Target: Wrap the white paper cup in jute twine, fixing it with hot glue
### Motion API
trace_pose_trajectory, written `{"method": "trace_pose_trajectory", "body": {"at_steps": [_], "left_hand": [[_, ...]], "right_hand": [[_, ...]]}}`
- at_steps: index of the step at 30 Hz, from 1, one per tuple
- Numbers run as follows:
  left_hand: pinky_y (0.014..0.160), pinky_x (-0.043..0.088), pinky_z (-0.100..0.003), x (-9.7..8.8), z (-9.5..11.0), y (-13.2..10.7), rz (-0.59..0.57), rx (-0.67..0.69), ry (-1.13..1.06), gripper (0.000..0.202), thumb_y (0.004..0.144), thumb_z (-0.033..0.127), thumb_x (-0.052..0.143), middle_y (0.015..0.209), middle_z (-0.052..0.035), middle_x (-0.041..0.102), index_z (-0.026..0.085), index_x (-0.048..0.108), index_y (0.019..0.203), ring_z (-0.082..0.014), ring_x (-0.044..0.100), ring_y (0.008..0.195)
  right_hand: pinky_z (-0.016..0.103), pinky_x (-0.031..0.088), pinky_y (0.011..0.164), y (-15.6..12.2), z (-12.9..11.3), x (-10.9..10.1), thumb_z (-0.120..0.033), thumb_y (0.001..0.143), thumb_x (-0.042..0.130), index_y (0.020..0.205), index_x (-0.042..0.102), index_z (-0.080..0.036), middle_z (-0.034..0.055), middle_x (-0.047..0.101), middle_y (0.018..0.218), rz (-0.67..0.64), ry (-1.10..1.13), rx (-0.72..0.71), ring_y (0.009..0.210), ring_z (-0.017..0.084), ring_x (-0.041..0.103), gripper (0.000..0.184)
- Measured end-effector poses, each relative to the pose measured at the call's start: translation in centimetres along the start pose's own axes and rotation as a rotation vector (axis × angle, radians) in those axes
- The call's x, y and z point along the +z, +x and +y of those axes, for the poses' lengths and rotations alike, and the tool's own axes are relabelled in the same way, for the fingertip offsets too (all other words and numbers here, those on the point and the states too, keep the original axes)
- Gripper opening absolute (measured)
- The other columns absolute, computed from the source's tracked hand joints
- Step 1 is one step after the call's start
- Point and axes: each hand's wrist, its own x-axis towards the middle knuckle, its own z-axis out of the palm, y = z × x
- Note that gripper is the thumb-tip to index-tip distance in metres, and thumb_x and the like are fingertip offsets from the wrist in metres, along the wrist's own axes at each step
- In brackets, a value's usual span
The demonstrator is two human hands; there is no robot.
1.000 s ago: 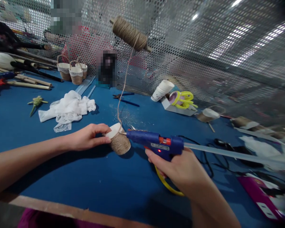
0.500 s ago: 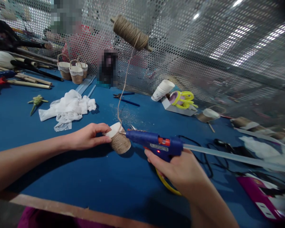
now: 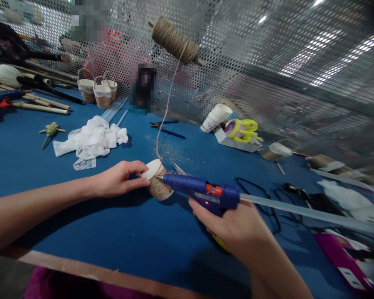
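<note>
Between the fingers and thumb of my left hand (image 3: 123,179), a white paper cup (image 3: 161,189) lies tilted on the blue table, its lower part wrapped in brown twine. My right hand (image 3: 233,224) grips a blue glue gun (image 3: 202,189) with a lit red light and a long clear glue stick out of its back. The nozzle is at the edge of the wound twine, near the cup's bare white band. From the cup a strand of twine (image 3: 167,106) runs up to a spool (image 3: 174,40) on the mesh screen. Scissors (image 3: 178,168) lie partly hidden behind the glue gun.
Crumpled white lace (image 3: 95,137) and blue-handled pliers (image 3: 168,129) lie farther back. Several small twine baskets (image 3: 102,95) stand at the left rear. Stacked paper cups (image 3: 216,117) lean by a yellow ribbon roll (image 3: 243,129). Black cords (image 3: 268,203) and a purple power strip (image 3: 339,257) lie at right.
The glue gun's nozzle has shifted slightly left and down along the twine edge of the cup. My left hand keeps its hold, and the whole view has shifted a little.
</note>
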Motion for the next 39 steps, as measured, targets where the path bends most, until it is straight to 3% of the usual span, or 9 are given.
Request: {"method": "trace_pose_trajectory", "body": {"at_steps": [3,7,11,18,26,33,39], "left_hand": [[0.076,0.041,-0.029,-0.2,0.1,0.0,-0.019,0.014,-0.007,0.019,0.082,0.024,0.044,0.087,-0.0063,0.057,0.011,0.057,0.084,-0.0164,0.052,0.082],[0.078,0.040,-0.029,-0.2,0.0,0.0,-0.041,0.039,-0.045,0.018,0.082,0.023,0.044,0.090,-0.0071,0.057,0.010,0.056,0.087,-0.0164,0.052,0.085],[0.078,0.040,-0.029,-0.2,-0.1,0.0,-0.041,0.047,-0.047,0.017,0.082,0.022,0.045,0.090,-0.0074,0.056,0.010,0.056,0.086,-0.0163,0.052,0.084],[0.078,0.040,-0.029,-0.2,-0.1,0.1,-0.038,0.033,-0.042,0.018,0.082,0.022,0.044,0.090,-0.0086,0.056,0.009,0.056,0.087,-0.0168,0.052,0.085],[0.077,0.040,-0.027,-0.1,-0.2,0.0,-0.011,0.027,-0.047,0.019,0.082,0.025,0.045,0.088,-0.0073,0.057,0.009,0.055,0.086,-0.0165,0.053,0.084],[0.075,0.041,-0.028,0.1,-0.1,0.1,0.018,0.006,-0.022,0.018,0.081,0.023,0.045,0.087,-0.0061,0.058,0.010,0.057,0.087,-0.0161,0.052,0.082],[0.077,0.041,-0.029,0.2,0.0,0.2,0.017,0.011,-0.032,0.019,0.082,0.023,0.045,0.090,-0.0060,0.058,0.010,0.057,0.088,-0.0157,0.052,0.083]], "right_hand": [[0.026,0.037,0.037,0.2,0.1,-0.4,-0.033,0.069,0.050,0.054,0.054,-0.020,-0.0021,0.049,0.041,0.001,-0.020,0.104,0.037,0.014,0.047,0.020],[0.024,0.040,0.038,0.8,0.2,-0.9,-0.037,0.069,0.053,0.048,0.048,-0.020,-0.0039,0.046,0.036,-0.095,0.070,0.232,0.034,0.012,0.047,0.027],[0.024,0.043,0.041,1.2,0.2,-1.0,-0.038,0.069,0.054,0.048,0.047,-0.022,-0.0019,0.051,0.039,-0.123,0.105,0.290,0.040,0.015,0.053,0.027],[0.023,0.044,0.041,1.2,0.4,-0.9,-0.037,0.068,0.055,0.051,0.050,-0.022,-0.0022,0.052,0.040,-0.107,0.120,0.271,0.040,0.014,0.053,0.024],[0.025,0.041,0.041,0.5,0.7,-0.6,-0.041,0.069,0.052,0.055,0.055,-0.020,-0.0026,0.050,0.038,-0.064,-0.049,0.201,0.039,0.014,0.050,0.025],[0.029,0.043,0.048,0.1,-0.2,-0.3,-0.036,0.069,0.049,0.073,0.063,-0.020,0.0014,0.059,0.055,-0.008,-0.046,0.138,0.054,0.019,0.055,0.022],[0.027,0.041,0.044,0.0,-0.3,0.2,-0.034,0.067,0.050,0.061,0.056,-0.020,0.0000,0.053,0.049,-0.064,-0.010,0.090,0.048,0.016,0.051,0.017]]}}
